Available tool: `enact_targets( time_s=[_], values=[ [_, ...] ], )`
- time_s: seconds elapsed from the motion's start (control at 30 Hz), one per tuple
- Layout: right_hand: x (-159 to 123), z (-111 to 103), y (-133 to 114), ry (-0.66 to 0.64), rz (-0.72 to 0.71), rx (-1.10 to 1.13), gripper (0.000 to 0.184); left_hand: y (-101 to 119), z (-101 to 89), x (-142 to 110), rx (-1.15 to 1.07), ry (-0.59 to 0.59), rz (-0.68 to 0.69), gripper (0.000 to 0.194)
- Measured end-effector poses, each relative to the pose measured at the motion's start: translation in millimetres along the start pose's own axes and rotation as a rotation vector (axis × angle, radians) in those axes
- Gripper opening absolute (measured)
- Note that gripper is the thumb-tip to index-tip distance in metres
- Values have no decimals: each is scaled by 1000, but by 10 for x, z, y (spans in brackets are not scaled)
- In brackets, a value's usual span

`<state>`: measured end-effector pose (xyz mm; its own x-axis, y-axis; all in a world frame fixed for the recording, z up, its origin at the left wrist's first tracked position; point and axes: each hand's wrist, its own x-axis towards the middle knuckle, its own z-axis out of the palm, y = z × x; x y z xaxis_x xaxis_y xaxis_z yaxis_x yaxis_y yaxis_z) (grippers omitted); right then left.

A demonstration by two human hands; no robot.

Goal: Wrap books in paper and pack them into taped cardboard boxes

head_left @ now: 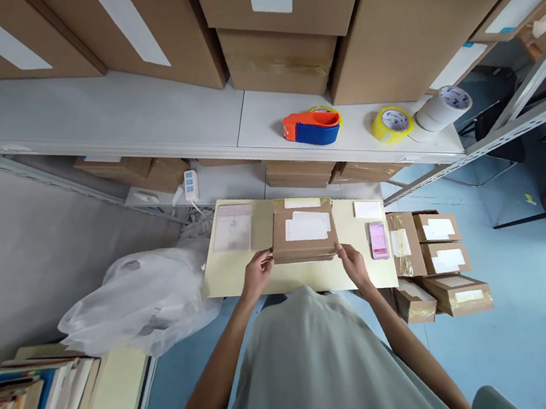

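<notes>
A brown cardboard box (306,244) with white labels on its top and clear tape along its far edge is in front of me at the pale yellow table (232,278). My left hand (260,272) grips its near left corner, and my right hand (352,262) grips the near right corner. Both hands have their fingers closed on the cardboard. To the right of the box lie a phone (378,241) with a lit pink screen and a small white stack of labels or cards (367,209). A clear plastic sleeve (232,228) lies on the left.
Behind the table, a grey shelf (163,101) carries large cartons, an orange and blue tape dispenser (313,127) and tape rolls (392,123). Several taped boxes (438,228) are stacked at the right. A white plastic bag (149,294) and a pile of books (32,404) are at the left.
</notes>
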<state>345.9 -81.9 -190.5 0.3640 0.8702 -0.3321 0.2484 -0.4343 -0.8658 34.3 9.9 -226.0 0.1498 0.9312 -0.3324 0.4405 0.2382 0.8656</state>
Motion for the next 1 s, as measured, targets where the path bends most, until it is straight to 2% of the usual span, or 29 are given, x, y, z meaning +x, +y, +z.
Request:
enact_targets(
  time_s=[0.17,0.3,0.47,0.57,0.67,0.83,1.0],
  values=[
    [-10,206,452,-91,43,0,82,-191,108,-17,90,-63,-186,28],
    [3,274,643,-145,110,10,72,-297,102,41,94,-53,-213,28],
    [268,188,460,11,108,75,77,-222,69,371,59,27,-185,50],
    [435,161,280,18,116,121,81,-102,103,577,14,18,-141,58],
    [475,163,141,10,132,112,85,12,134,658,-19,-10,-99,59],
    [294,82,17,33,52,135,94,145,81,507,-109,42,-18,57],
    [89,-6,2,63,3,170,93,224,32,242,-215,67,78,72]
  ],
)
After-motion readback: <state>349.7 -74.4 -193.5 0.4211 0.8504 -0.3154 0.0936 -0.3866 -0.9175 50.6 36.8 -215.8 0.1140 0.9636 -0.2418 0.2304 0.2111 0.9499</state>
